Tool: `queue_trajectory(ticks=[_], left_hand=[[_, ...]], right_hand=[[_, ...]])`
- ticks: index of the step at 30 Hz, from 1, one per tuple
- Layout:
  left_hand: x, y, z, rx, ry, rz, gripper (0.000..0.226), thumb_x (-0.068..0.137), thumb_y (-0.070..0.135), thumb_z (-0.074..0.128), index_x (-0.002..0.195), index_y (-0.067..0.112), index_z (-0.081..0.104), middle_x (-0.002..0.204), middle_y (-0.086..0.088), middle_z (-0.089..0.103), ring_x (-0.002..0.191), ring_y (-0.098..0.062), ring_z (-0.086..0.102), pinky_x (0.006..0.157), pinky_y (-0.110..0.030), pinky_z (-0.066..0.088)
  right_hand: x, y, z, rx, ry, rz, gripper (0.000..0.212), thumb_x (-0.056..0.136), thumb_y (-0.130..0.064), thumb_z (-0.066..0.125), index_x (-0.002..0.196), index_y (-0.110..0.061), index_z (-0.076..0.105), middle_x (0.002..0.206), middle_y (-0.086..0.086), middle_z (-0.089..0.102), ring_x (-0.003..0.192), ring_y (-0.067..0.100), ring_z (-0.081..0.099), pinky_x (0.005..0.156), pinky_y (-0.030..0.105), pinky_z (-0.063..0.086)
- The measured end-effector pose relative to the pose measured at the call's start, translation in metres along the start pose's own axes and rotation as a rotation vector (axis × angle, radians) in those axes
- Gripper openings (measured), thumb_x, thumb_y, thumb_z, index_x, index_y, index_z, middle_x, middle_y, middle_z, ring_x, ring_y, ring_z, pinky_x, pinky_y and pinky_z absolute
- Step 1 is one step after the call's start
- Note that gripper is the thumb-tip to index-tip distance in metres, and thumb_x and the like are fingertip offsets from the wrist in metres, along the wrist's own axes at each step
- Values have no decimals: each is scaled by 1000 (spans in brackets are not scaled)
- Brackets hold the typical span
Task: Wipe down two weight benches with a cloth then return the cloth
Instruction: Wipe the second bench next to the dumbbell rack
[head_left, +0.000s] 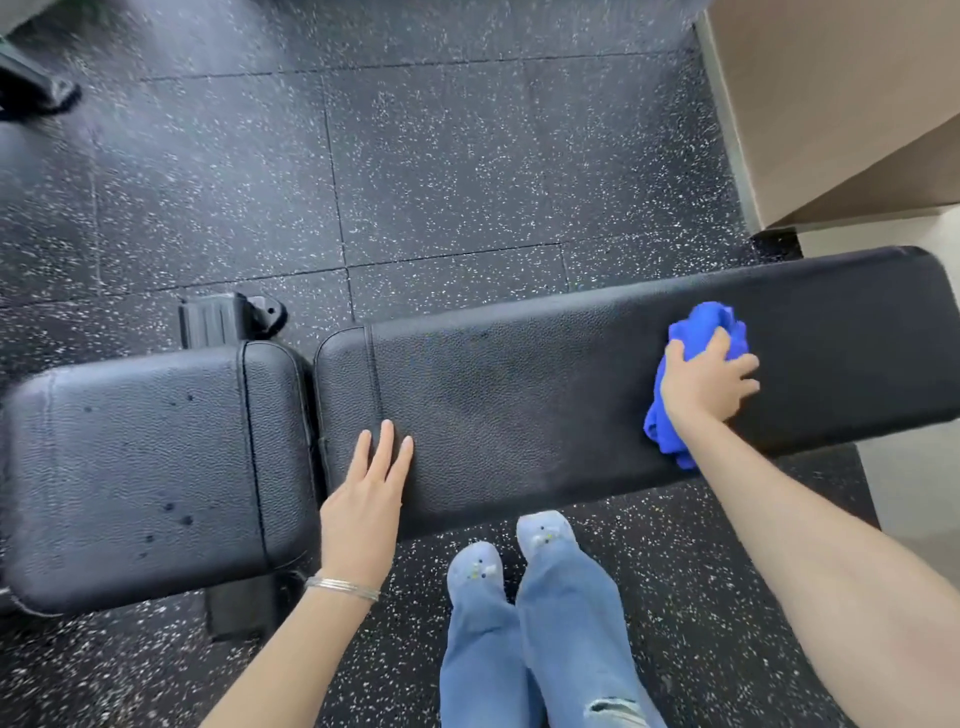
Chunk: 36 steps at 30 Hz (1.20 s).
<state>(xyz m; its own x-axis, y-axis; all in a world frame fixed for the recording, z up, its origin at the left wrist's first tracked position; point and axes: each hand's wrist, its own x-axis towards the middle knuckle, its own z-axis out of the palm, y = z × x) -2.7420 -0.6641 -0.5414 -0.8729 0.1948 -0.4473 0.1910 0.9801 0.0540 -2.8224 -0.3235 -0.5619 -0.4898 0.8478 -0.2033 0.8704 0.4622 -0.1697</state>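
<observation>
A black padded weight bench (519, 395) runs across the view, with a short seat pad (145, 467) at the left and a long back pad at the right. My right hand (706, 379) presses a bunched blue cloth (701, 332) onto the long pad near its right end, fingers curled over the cloth. My left hand (371, 493) lies flat on the long pad's left end, fingers straight, holding nothing. A few dark wet spots show on the seat pad.
The floor (441, 171) is black rubber tile with white flecks. A beige wall and ledge (857, 104) stand at the upper right, close to the bench's far end. A black equipment foot (36, 88) sits at the upper left. My legs in jeans (530, 623) stand against the bench's near side.
</observation>
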Motion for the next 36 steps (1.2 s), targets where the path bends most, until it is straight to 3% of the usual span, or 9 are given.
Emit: queue_trajectory(ticks=[8,10,13,15,18,23,27,30,36], left_hand=[[-1,5,2,66,35,-60,72,71,10,78,135,22,49,145,0,45,131,-18,47,53,-20,52],[0,5,3,37,3,-56,70,79,10,70,141,23,40,151,0,34,137,-19,39,59,-23,54],[0,-1,8,29,-80,6,74,91,21,55,149,27,10,159,4,2,146,-17,12,77,-27,54],[1,-2,8,33,-99,5,78,91,25,54,149,28,2,159,5,-5,147,-16,5,77,-25,53],[-1,5,11,46,-114,-40,81,92,12,53,149,28,-2,159,5,-11,147,-15,0,69,-22,53],[-2,17,12,-13,-113,-89,84,91,6,53,149,27,-3,157,4,-16,147,-17,-6,72,-20,54],[-2,10,6,-98,-112,-71,82,90,25,57,149,28,-1,159,2,-12,147,-19,-4,97,-26,45],[-8,-10,4,-119,-81,-112,84,88,26,60,149,24,3,159,-3,-5,148,-22,1,115,-35,25],[-24,-78,4,-38,-32,-189,90,82,27,66,149,14,7,159,-5,4,147,-23,6,118,-39,17]], right_hand=[[-132,-134,53,-154,-241,-872,49,85,-46,57,129,-25,48,132,15,41,113,37,39,84,47,43],[-150,-141,57,-199,-323,-1014,53,84,-47,58,131,-26,46,134,14,39,115,36,39,84,46,43],[-122,-128,46,-290,-338,-1184,54,82,-49,58,131,-31,45,129,12,43,112,32,41,81,42,45],[-78,-109,33,-301,-308,-1163,52,82,-48,58,131,-32,47,124,11,45,109,32,42,80,42,46],[0,-71,7,-215,-259,-820,45,84,-45,57,126,-30,51,119,12,44,110,34,42,81,44,45],[76,-22,-22,-145,-167,-352,34,85,-43,54,114,-27,51,122,18,41,113,40,39,88,49,41],[43,-49,-3,-44,-95,-147,40,86,-39,54,123,-23,49,129,18,37,114,41,36,93,54,37],[-25,-86,22,-17,-76,-270,43,85,-38,56,126,-25,50,127,18,38,109,40,38,89,52,38],[-173,-159,67,-111,-171,-776,43,82,-46,58,122,-29,52,126,14,42,106,35,40,80,45,41]])
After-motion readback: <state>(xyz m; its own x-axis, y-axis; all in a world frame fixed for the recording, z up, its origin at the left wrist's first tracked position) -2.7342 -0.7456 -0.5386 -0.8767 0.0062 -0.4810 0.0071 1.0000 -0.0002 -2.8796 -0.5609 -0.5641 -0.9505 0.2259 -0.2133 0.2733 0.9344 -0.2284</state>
